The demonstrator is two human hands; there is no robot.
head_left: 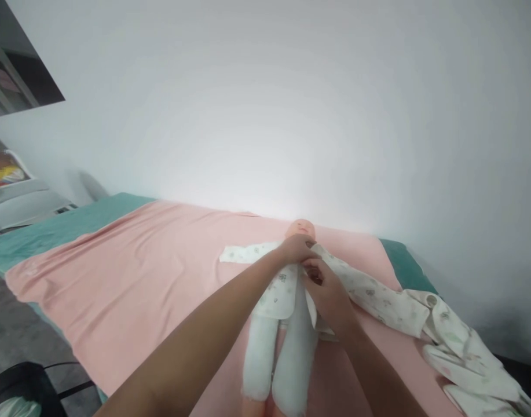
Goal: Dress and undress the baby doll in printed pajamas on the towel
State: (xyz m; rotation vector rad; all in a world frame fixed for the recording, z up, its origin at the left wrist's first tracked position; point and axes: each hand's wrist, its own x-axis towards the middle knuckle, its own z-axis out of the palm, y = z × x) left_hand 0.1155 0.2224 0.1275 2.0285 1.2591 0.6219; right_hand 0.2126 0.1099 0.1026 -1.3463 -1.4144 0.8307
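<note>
A baby doll [301, 226] lies on its back with its head toward the wall. It wears a white printed baby shirt [279, 296], whose left sleeve spreads out to the side. White padded cloth covers the legs. My left hand [298, 249] is just below the doll's chin, fingers bent onto the shirt's neckline. Lower and to the right, my right hand [326, 284] has curled fingers pinched at the shirt's front edge. Both hands appear closed on the shirt, though they hide the exact spot they grip.
A pink sheet [174, 278] lies over a green cover [95, 211]. More printed baby clothes [465, 347] are heaped at the right. The white wall [265, 116] rises behind. A dark chair-like object [26, 388] stands at the lower left, and a white object [28, 205] further back.
</note>
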